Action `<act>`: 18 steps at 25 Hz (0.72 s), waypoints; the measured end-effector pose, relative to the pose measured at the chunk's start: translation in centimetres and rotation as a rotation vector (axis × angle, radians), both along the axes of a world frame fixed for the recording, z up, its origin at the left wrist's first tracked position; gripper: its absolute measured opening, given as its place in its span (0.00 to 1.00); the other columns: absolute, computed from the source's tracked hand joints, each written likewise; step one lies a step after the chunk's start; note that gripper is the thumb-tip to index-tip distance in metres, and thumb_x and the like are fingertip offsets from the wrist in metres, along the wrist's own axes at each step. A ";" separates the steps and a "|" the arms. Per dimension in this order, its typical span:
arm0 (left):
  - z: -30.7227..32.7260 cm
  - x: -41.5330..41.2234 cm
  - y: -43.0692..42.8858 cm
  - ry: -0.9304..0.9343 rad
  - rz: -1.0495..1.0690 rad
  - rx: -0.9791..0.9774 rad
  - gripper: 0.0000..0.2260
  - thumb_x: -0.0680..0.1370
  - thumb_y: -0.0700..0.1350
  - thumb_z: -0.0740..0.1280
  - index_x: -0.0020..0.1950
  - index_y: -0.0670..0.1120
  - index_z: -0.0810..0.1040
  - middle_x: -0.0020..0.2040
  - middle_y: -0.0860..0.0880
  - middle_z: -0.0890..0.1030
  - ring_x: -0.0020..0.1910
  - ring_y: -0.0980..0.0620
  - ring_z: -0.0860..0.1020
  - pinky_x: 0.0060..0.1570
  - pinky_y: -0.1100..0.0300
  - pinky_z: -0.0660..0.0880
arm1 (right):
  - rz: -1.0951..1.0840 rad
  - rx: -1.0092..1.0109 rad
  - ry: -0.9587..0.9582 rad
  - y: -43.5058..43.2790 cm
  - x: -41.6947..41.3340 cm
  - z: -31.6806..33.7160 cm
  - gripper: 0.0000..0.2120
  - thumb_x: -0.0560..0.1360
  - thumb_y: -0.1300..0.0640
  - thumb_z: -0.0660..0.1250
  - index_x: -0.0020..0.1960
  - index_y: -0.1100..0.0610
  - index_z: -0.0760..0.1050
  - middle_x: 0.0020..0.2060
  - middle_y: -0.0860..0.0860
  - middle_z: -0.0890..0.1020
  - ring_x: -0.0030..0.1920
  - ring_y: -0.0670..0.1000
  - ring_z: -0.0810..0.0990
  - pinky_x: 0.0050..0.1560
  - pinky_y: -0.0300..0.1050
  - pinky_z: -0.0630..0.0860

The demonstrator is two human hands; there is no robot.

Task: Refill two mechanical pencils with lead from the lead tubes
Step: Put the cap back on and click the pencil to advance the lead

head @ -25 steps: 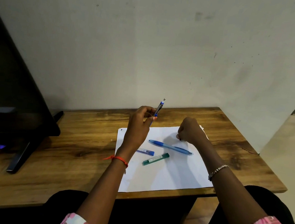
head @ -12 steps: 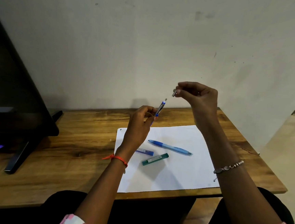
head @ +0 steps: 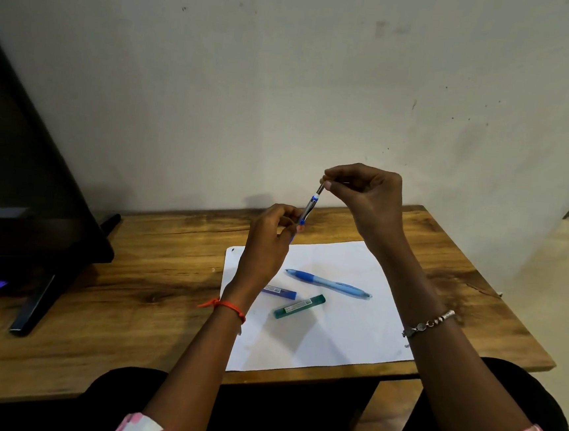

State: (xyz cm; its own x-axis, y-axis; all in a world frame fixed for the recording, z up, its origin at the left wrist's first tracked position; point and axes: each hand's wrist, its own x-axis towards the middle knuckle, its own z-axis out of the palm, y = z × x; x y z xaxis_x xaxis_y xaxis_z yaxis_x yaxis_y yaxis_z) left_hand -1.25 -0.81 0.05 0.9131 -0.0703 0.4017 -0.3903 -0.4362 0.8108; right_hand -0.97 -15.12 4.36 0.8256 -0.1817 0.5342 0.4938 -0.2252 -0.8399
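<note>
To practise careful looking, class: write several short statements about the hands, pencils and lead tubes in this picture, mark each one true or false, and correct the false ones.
1. The left hand holds a pencil up above the table. True.
2. The right hand rests flat on the paper. False: it is raised and pinches the top end of the held pencil.
3. Two lead tubes lie on the paper, a blue tube and a green tube. True.
4. The second pencil lies on bare wood. False: it lies on the paper, beyond the tubes.
</note>
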 end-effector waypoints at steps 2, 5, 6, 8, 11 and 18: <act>-0.1 0.0 0.0 0.002 0.002 0.003 0.07 0.75 0.35 0.64 0.53 0.38 0.76 0.51 0.44 0.80 0.45 0.56 0.75 0.43 0.74 0.70 | 0.010 -0.005 0.005 0.0 0.0 0.0 0.10 0.69 0.68 0.70 0.50 0.63 0.80 0.45 0.54 0.83 0.45 0.54 0.83 0.52 0.43 0.80; -0.2 0.1 0.1 -0.001 -0.002 -0.004 0.07 0.75 0.35 0.64 0.52 0.38 0.76 0.49 0.46 0.79 0.41 0.61 0.74 0.43 0.73 0.70 | 0.021 -0.023 -0.006 0.0 -0.1 0.0 0.11 0.69 0.68 0.70 0.51 0.60 0.80 0.44 0.53 0.83 0.44 0.52 0.83 0.51 0.41 0.80; -0.2 0.1 0.1 -0.004 -0.004 -0.005 0.07 0.75 0.35 0.64 0.52 0.38 0.76 0.49 0.47 0.79 0.41 0.61 0.74 0.43 0.73 0.71 | 0.026 -0.015 -0.011 0.0 -0.1 -0.1 0.11 0.69 0.69 0.70 0.50 0.60 0.80 0.44 0.53 0.83 0.44 0.52 0.83 0.50 0.40 0.80; -0.2 0.2 0.1 -0.018 -0.006 -0.003 0.07 0.76 0.35 0.64 0.53 0.38 0.76 0.48 0.48 0.78 0.41 0.60 0.74 0.42 0.76 0.71 | 0.037 -0.005 -0.014 0.0 -0.1 -0.1 0.12 0.69 0.69 0.70 0.51 0.60 0.80 0.44 0.53 0.83 0.44 0.52 0.83 0.50 0.39 0.79; -0.2 0.1 0.1 -0.028 -0.013 -0.006 0.08 0.76 0.34 0.63 0.54 0.38 0.76 0.47 0.49 0.77 0.41 0.60 0.74 0.41 0.80 0.70 | 0.045 -0.020 -0.009 0.0 0.0 -0.3 0.11 0.70 0.69 0.69 0.51 0.62 0.80 0.44 0.54 0.83 0.45 0.54 0.83 0.52 0.43 0.80; 0.1 0.0 0.1 -0.011 -0.022 -0.037 0.09 0.76 0.35 0.63 0.55 0.38 0.76 0.47 0.49 0.77 0.40 0.59 0.75 0.39 0.80 0.71 | 0.036 -0.090 -0.018 -0.1 0.1 -0.4 0.10 0.71 0.68 0.69 0.52 0.63 0.80 0.45 0.53 0.82 0.46 0.54 0.83 0.53 0.44 0.80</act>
